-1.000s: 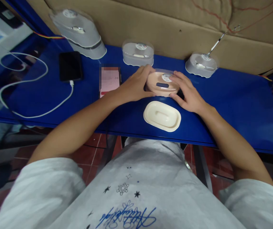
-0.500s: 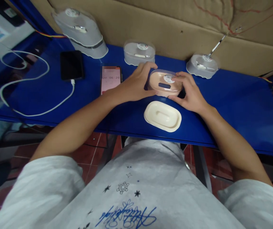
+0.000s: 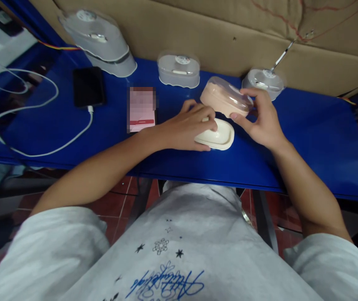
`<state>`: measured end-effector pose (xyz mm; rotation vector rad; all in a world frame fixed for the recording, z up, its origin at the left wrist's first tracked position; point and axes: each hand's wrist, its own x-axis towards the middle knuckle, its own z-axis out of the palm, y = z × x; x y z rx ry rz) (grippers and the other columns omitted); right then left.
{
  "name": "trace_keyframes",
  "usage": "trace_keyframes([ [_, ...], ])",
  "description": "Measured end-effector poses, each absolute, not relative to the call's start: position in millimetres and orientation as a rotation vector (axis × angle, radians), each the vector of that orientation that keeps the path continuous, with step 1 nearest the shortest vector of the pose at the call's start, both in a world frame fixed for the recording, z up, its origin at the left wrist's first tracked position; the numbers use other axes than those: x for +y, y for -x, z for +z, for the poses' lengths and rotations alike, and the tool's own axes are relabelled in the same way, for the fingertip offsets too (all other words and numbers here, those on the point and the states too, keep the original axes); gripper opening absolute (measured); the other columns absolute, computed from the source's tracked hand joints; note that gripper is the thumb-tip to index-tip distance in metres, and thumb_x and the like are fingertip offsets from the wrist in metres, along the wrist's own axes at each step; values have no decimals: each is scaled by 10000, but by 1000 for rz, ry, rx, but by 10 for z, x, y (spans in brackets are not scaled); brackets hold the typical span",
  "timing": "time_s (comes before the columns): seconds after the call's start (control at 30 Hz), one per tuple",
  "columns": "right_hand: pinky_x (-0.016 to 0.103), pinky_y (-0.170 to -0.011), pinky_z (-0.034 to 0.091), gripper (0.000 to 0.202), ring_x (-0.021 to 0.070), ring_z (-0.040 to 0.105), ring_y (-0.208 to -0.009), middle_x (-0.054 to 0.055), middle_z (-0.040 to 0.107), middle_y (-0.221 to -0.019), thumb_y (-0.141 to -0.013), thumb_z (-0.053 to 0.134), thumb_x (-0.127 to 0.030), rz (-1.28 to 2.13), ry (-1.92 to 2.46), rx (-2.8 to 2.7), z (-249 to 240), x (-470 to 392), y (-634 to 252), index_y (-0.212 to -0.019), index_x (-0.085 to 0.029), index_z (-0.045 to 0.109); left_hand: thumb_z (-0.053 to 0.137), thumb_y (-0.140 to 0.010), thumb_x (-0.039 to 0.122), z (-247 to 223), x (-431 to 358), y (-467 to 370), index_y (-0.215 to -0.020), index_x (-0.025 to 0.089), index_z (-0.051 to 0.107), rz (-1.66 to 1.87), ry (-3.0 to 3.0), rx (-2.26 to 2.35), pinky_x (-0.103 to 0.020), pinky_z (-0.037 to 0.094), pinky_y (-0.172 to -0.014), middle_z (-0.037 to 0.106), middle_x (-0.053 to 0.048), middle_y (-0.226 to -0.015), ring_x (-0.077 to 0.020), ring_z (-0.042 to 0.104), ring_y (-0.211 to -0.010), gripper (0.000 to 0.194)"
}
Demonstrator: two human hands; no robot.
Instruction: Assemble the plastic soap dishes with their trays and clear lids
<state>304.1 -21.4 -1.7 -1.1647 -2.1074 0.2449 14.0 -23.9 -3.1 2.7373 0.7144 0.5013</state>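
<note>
My right hand (image 3: 262, 119) grips the right end of a peach plastic box (image 3: 221, 98) with a clear lid (image 3: 232, 93), its thumb below and fingers on the lid. The box is tilted and raised off the table. My left hand (image 3: 196, 127) is closed on the left end of a shallow cream oval tray (image 3: 224, 136), fingers over the rim and thumb at the near edge. The tray lies just in front of the box. Part of its left side is hidden under my fingers.
On the blue table (image 3: 316, 138) stand a grey lidded box (image 3: 179, 77), another grey box (image 3: 262, 81) at right and a grey stack (image 3: 110, 54) at left. A lit phone (image 3: 141, 108) and a black device (image 3: 88, 88) with a white cable (image 3: 41, 154) lie left. A cardboard wall (image 3: 197, 25) stands behind.
My left hand has let go of the peach box and moved down onto the cream tray. My right hand has lifted and tilted the box. The tray has shifted away from the table's front edge.
</note>
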Motion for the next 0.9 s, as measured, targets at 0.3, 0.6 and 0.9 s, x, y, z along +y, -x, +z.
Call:
trace_keyframes([
  [0.3,646,-1013,641,692,419,664,-1298,91,605,-1538,-940,609,-790,309,1194,-2079,101,-306,-3039,-1490,-380,512,911,-792,443,69,-259,-93,-1536,405,490,713,-2745,849,-770,161,-1246,314,-91,-1751,-491,339,-1566,856],
  [0.6,727,-1204,467,726,462,496,-1482,112,574,-1571,-942,624,-759,242,1145,-2204,67,-338,-2927,-1541,-369,498,879,-843,403,138,-257,-58,-1607,473,414,680,-2691,926,-805,63,-1263,249,-40,-1807,-452,164,-1666,898],
  [0.9,737,-1283,340,794,471,441,-1523,125,480,-1617,-930,653,-751,288,1052,-2372,-4,-431,-2778,-1590,-360,449,869,-803,538,-10,-66,-45,-1576,466,479,648,-2552,937,-738,85,-1307,427,-35,-1728,-419,255,-1647,869],
])
